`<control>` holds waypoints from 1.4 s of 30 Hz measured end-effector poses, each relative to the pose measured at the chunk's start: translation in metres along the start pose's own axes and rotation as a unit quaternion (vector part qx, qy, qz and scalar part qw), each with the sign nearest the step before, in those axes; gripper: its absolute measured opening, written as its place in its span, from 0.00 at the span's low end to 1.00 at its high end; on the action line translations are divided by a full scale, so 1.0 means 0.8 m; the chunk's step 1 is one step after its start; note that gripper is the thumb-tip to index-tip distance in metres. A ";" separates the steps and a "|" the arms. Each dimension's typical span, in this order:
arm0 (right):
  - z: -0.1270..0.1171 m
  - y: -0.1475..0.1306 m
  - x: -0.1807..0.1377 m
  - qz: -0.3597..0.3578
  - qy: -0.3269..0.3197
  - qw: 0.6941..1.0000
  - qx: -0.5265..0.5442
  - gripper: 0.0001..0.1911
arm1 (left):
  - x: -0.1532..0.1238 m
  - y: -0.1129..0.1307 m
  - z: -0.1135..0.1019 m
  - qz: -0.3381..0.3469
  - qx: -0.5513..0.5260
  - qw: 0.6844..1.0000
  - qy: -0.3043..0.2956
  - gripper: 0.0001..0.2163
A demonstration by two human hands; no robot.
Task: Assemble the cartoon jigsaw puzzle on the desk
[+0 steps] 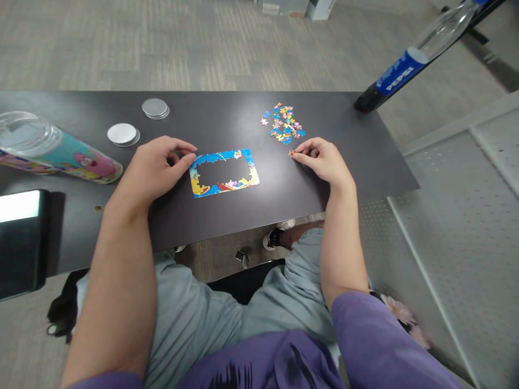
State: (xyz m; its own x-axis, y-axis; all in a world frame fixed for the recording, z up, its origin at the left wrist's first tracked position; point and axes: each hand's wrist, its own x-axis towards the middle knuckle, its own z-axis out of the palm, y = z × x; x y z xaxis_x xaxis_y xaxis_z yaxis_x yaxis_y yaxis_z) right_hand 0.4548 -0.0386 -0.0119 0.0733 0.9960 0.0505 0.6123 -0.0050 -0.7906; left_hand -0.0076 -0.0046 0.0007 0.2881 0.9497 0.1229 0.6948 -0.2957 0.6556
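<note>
Cardboard puzzle frame [224,173]: hollow rectangle, mid-frame on matte dark bench [357,162] | left hand [152,170]: thumb and fingers closed on its upper-left corner | right hand [322,159]: pinching small puzzle piece [291,154] | loose pieces [285,124]: heap above

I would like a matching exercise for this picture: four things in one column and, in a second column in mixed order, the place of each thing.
Things
1. puzzle frame
2. loose pieces
3. Pepsi bottle
4. cartoon tube

Places
A. dark end at the far right corner of the table
B. lying on its side at the left
C. between the hands, touched by the left hand
D. in a heap beyond the right hand, which pinches a small piece

Pairs: 1-C, 2-D, 3-A, 4-B
</note>
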 end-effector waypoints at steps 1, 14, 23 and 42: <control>0.001 0.001 0.000 -0.008 0.000 1.000 0.001 0.12 | 0.001 0.000 0.000 -0.003 0.004 1.000 0.000 0.16; 0.006 -0.028 -0.010 -0.041 -0.044 0.996 0.063 0.14 | 0.002 0.035 -0.012 -0.032 0.009 0.998 -0.048 0.17; 0.052 -0.122 0.082 -0.179 -0.272 0.941 0.087 0.14 | 0.012 0.004 0.007 0.029 0.019 0.999 0.014 0.12; 0.096 -0.078 0.097 -0.208 -0.379 0.893 0.130 0.21 | 0.014 0.073 0.066 0.116 0.034 0.992 -0.027 0.07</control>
State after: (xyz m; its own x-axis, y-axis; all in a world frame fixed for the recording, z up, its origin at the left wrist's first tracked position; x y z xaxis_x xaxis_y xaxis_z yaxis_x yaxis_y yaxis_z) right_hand 0.3619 0.0462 -0.0058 -0.7307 0.6823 0.0234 0.2518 0.3012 -0.9197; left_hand 0.0708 -0.0164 0.0009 0.4798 0.8486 0.2229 0.6473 -0.5139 0.5630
